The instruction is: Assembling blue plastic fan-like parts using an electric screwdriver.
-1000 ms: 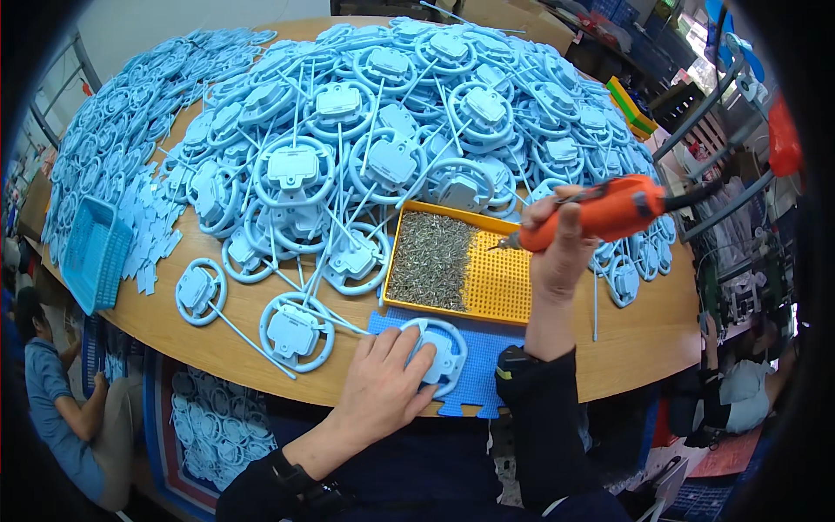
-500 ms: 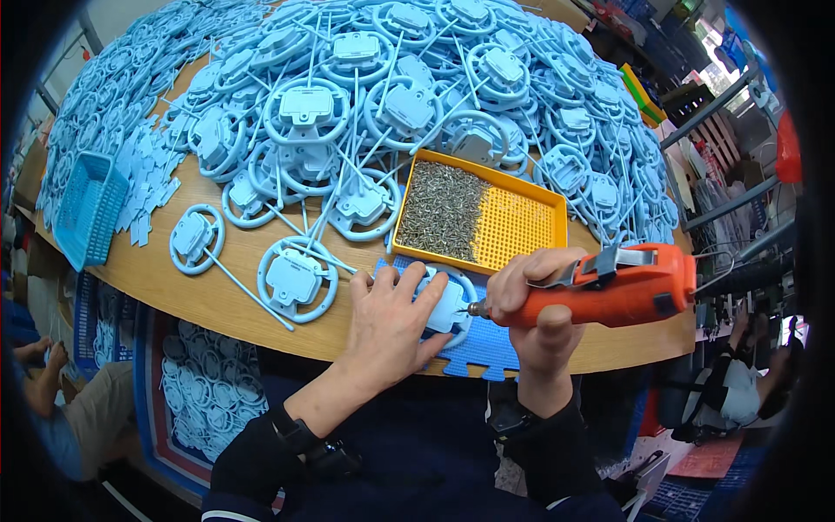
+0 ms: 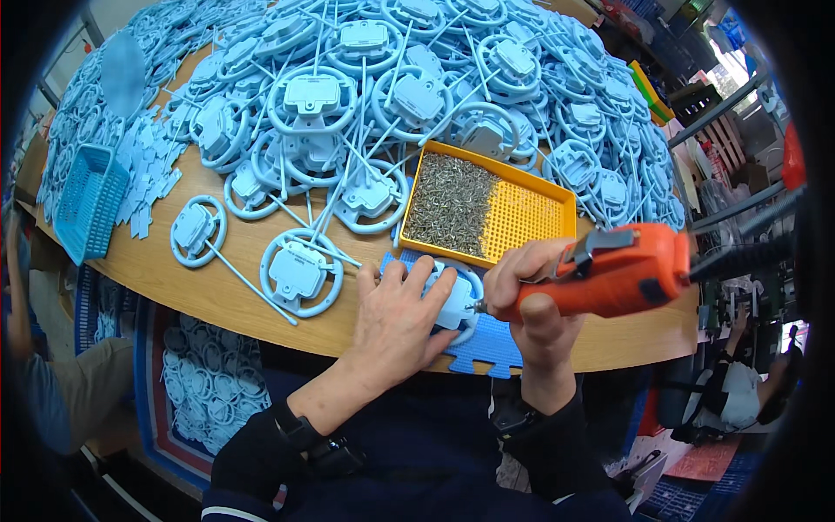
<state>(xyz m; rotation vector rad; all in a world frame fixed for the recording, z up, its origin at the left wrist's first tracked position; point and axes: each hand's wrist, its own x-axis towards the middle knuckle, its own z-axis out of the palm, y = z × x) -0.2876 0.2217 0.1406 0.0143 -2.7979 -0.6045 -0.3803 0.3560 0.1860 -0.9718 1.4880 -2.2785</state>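
Observation:
My left hand (image 3: 398, 306) holds down a light-blue plastic ring part (image 3: 456, 304) with a box-shaped centre, its fingers over the left side and thumb at the near edge. The part lies on a blue foam mat (image 3: 489, 346) near the table's front edge. Wrapped in my right hand (image 3: 541, 300) is an orange electric screwdriver (image 3: 622, 271), lying almost level. Its bit meets the right side of the part's centre box; the screw under it is too small to make out. Just beyond the part, a yellow tray (image 3: 532, 219) holds many small metal screws (image 3: 448, 202) in its left half.
A large heap of similar ring parts with rods (image 3: 409, 96) covers the far table. At left stand a blue basket (image 3: 91, 204) and flat light-blue pieces (image 3: 150, 178). Two loose ring parts (image 3: 297, 271) lie left of my hand. Below the edge is a crate of parts (image 3: 213, 378). A person sits at left.
The view has shifted slightly; my hands keep the same hold, with the bit still at the part. A blurred blue oval thing has appeared above the heap at upper left. The person at left has moved an arm.

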